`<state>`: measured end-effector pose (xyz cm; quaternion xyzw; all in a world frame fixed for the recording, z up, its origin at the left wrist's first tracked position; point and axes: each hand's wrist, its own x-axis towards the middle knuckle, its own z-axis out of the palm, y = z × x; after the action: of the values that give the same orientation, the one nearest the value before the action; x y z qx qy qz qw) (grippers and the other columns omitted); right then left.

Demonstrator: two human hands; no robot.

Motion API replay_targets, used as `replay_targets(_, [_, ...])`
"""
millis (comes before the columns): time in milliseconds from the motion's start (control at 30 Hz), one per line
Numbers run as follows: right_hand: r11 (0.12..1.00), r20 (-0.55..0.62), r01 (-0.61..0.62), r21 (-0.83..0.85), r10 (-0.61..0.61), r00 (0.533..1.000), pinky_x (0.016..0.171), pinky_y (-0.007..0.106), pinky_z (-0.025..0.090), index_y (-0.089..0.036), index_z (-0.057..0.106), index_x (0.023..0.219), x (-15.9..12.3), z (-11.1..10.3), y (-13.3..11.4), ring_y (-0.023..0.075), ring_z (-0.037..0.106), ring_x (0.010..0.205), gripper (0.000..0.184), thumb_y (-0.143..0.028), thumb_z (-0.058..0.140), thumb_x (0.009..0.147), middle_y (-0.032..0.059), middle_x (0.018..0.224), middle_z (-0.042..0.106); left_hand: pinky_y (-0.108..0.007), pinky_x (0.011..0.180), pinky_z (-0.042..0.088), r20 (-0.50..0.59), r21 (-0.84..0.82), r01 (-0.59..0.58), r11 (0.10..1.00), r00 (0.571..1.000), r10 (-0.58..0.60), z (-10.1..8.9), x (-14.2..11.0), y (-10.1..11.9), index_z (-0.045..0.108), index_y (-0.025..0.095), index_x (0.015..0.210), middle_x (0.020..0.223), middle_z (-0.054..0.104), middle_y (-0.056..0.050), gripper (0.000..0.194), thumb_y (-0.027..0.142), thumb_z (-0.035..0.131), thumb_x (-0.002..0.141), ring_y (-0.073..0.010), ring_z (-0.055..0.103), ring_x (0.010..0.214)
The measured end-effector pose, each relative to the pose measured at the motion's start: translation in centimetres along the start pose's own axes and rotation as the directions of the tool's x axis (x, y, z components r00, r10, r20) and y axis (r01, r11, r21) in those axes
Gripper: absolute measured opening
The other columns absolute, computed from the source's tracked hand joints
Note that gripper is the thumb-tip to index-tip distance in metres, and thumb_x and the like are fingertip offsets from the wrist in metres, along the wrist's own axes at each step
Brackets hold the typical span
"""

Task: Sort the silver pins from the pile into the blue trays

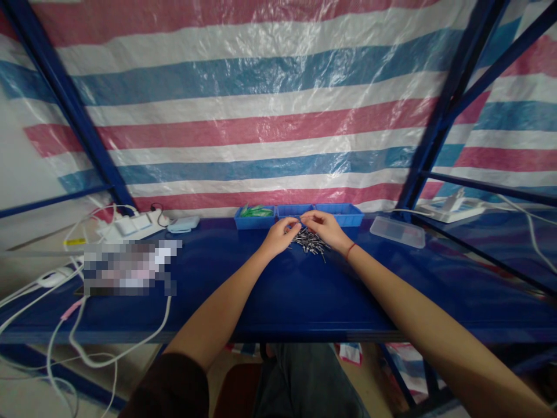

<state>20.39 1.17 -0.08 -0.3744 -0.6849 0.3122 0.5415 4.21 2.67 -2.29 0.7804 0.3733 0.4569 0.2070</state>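
Centrally, a loose pile (pixel 311 241) of thin metal pieces lies on the blue table (pixel 304 302), right under and between the two hands. Both reach in close together at its far edge. On the left hand (pixel 282 234), the fingers curl toward the thumb; on the right hand (pixel 325 230), thumb and fingers bend to a pinch, the tips near the left's. Whether either grips a piece, I cannot tell: the tips are too small to read. Red cord (pixel 350 249) circles the right wrist.

Just beyond stand three blue bins in a row. Green packets (pixel 256 211) fill the left bin (pixel 256 223); the middle bin (pixel 296 206) and right bin (pixel 348 219) sit beside it. Farther right, a clear lid (pixel 397 232) lies flat. Well to the left are a pale blue box (pixel 183 224), a white power strip (pixel 134 224) and looping cables (pixel 126 363). Behind everything hangs a striped sheet (pixel 261 128).
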Motion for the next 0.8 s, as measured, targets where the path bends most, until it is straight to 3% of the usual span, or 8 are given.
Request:
replay_targets(133, [0.999,-0.002,0.008,-0.038,-0.008,1.000,0.056,0.024,0.041,-0.016,0.063,0.082,-0.1,0.1,-0.1,0.0105,0.051,0.060,0.027,-0.038,0.062,0.068,0.0028,0.078,0.062,-0.026,0.077,0.048,-0.008,0.016,-0.045,0.999,0.999,0.046,-0.1,0.0,-0.1,0.061,0.017,0.092,0.092,0.066,-0.003,0.020,0.031,0.050,0.084,-0.0138,0.060,0.082])
replay_targets(267, [0.996,0.000,0.032,-0.079,-0.032,1.000,0.056,0.024,0.041,-0.016,0.061,0.082,0.0,0.1,0.1,0.0106,0.050,0.060,0.025,-0.038,0.060,0.070,0.0025,0.078,0.060,-0.025,0.075,0.049,-0.061,0.024,-0.017,1.000,0.998,0.018,-0.3,0.0,0.1,0.061,0.016,0.089,0.090,0.066,-0.003,0.017,0.029,0.052,0.082,-0.0133,0.061,0.079])
replay_targets(567, [0.962,0.089,0.144,-0.230,-0.127,0.988,0.063,0.026,0.042,-0.016,0.060,0.082,0.3,-0.2,1.5,0.0129,0.053,0.068,0.024,-0.038,0.053,0.077,0.0021,0.077,0.059,-0.023,0.067,0.048,-0.179,0.045,-0.016,0.999,0.984,0.023,-0.7,-0.1,1.1,0.061,0.017,0.093,0.089,0.068,-0.003,0.017,0.026,0.056,0.079,-0.0111,0.062,0.066])
replay_targets(800, [0.968,0.142,0.135,-0.210,-0.106,0.984,0.061,0.025,0.042,-0.016,0.060,0.078,0.1,0.2,1.7,0.0120,0.052,0.065,0.026,-0.041,0.052,0.077,0.0014,0.074,0.059,-0.022,0.064,0.047,-0.174,0.034,-0.044,0.998,0.984,0.049,-0.7,-0.1,1.4,0.060,0.017,0.091,0.085,0.066,-0.003,0.017,0.028,0.056,0.079,-0.0111,0.062,0.066])
